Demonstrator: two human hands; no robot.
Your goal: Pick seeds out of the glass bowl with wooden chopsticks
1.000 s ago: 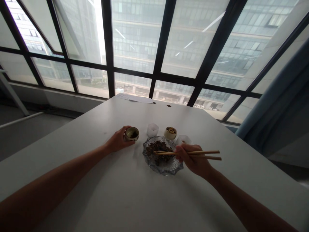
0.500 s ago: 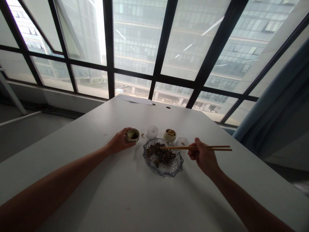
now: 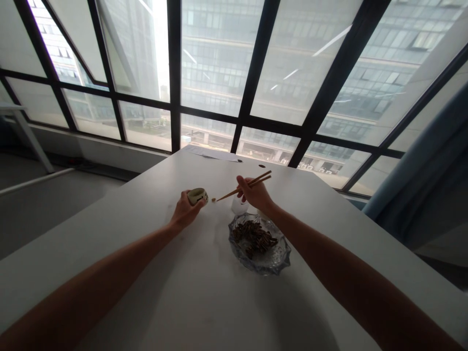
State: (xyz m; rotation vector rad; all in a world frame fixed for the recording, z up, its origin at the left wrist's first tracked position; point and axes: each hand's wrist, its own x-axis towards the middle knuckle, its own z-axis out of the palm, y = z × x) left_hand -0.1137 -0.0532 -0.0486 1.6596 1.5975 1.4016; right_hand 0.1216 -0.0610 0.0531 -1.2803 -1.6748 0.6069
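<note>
A small greenish cup is gripped by my left hand and tilts over the table. Wooden chopsticks run through the closed fingers of my right hand. Their tips point left, close to a small pale brown piece lying on the table beside the cup. Below my right hand stands a clear scalloped glass dish with a heap of dark, striped seeds. Partly behind my right hand is a white cup; my hand and forearm hide most of what stands to its right.
The white table reaches up to tall dark-framed windows. A sheet of paper lies at its far edge, near a dark round spot. A blue curtain hangs at the right.
My right hand has moved left and away from me with the chopsticks, from the glass dish towards the pale brown piece. My left hand has tipped the greenish cup over.
</note>
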